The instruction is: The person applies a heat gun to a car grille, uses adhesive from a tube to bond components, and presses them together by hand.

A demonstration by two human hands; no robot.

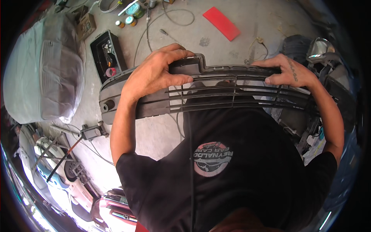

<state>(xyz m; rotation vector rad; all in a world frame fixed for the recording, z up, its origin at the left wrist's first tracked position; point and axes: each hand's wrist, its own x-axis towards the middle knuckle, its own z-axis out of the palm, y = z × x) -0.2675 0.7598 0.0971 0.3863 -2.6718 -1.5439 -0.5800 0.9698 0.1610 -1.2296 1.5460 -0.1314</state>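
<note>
Head view: a grey concrete floor (255, 15) spreads beneath everything, and a large shape draped in clear plastic (46, 77) stands at the left. Across the middle, in front of the person's black shirt (251, 154), runs a long black slatted grille panel (186, 68); its left end is plain with a round socket, while its right end passes by the right forearm and cannot be traced clearly. Work looks part way along: the panel is up in both hands, yet it appears joined to no vehicle, and no tool shows in either grip. What remains seems to be whatever follows the holding; how much that is cannot be told. The left hand (156, 71) grips the upper edge, fingers over the top, thumb along the slatted side; the right hand (291, 72) pinches the same edge farther along, its thumb lower down. Whether the panel also leans on the legs is unclear. Near the left end sits an open black bin (95, 62), beyond the upper edge lies a flat red slab (221, 24), and smallest is a pink roll (111, 72) inside the bin.
</note>
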